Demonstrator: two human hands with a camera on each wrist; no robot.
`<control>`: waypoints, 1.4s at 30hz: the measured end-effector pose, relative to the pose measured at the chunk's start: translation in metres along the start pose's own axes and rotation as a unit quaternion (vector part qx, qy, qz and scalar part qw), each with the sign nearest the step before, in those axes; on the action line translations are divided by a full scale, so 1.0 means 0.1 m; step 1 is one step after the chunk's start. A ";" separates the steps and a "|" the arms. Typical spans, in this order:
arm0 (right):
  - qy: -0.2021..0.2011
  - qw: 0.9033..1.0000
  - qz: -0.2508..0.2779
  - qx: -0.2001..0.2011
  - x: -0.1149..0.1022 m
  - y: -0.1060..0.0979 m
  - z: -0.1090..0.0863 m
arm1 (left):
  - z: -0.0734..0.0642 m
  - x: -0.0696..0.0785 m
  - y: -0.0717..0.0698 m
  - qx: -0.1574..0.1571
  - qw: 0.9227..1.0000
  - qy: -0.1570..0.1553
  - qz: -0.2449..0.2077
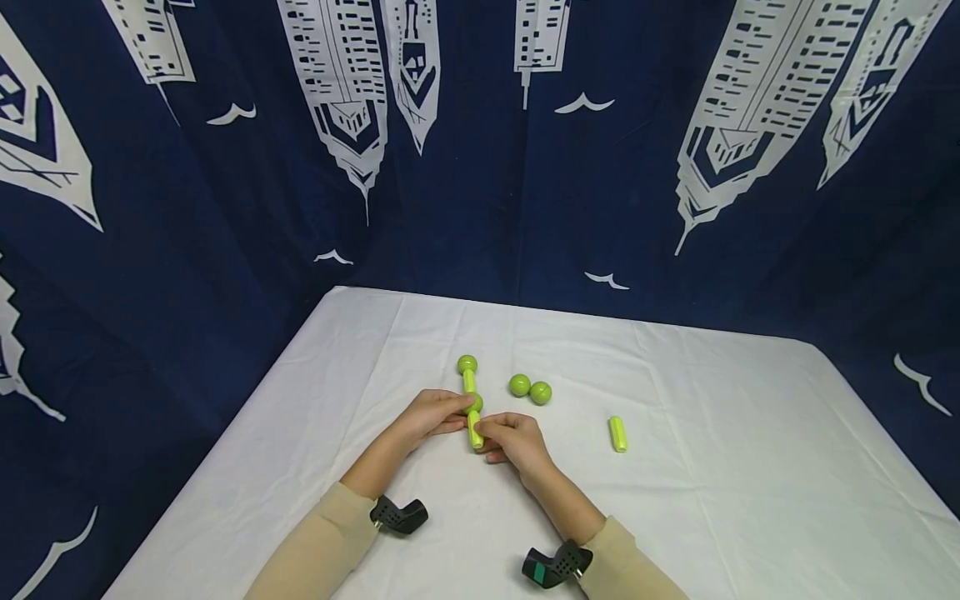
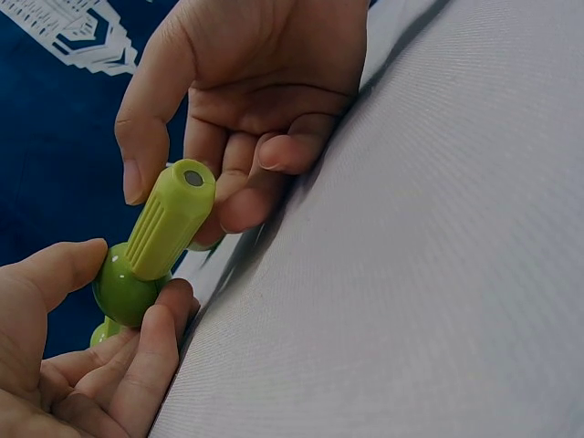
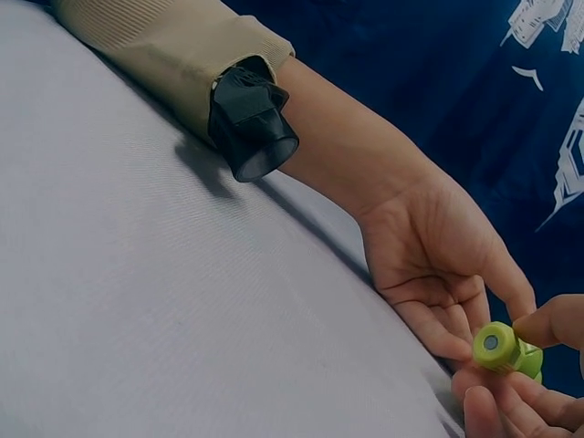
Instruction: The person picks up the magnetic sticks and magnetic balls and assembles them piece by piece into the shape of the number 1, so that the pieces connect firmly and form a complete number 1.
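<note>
You face a flat table covered in lightly creased white cloth [image 1: 750, 450]. Behind the table and beyond both its sides, you have a navy-blue fabric hanging [image 1: 480, 217], printed with pale grey upside-down towers [image 1: 330, 50] and pale, curved bird shapes [image 1: 583, 102].

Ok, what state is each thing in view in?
Left hand: pinching the nearer glossy green ball.
Right hand: fingers beside the nearer yellow-green ribbed rod; grip unclear.
Nearer rod: end against the nearer ball.
Farther yellow-green rod: between the nearer ball and farther glossy green ball.
Two loose glossy green balls: side by side.
Loose yellow-green rod: lying apart, on its side.
White tablecloth: spread, lightly creased.
Navy printed cloth: hanging behind.
</note>
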State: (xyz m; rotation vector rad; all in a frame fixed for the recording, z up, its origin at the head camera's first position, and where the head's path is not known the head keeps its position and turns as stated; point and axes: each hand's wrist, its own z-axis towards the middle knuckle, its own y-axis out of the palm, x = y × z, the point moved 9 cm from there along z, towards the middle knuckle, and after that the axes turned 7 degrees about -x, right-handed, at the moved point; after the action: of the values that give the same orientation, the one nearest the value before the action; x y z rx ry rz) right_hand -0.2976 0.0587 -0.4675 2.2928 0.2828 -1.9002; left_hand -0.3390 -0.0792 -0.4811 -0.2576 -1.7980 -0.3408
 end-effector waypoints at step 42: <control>0.014 0.998 0.038 -0.043 0.05 0.06 -0.10 | 0.01 -0.01 0.00 0.011 1.000 -0.003 0.021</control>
State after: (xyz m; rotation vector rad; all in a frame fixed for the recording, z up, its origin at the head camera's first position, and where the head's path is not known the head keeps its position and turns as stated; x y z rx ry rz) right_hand -0.2859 0.0550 -0.4708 2.2429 0.2699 -1.7852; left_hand -0.3397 -0.0790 -0.4820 -0.2816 -1.7991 -0.2911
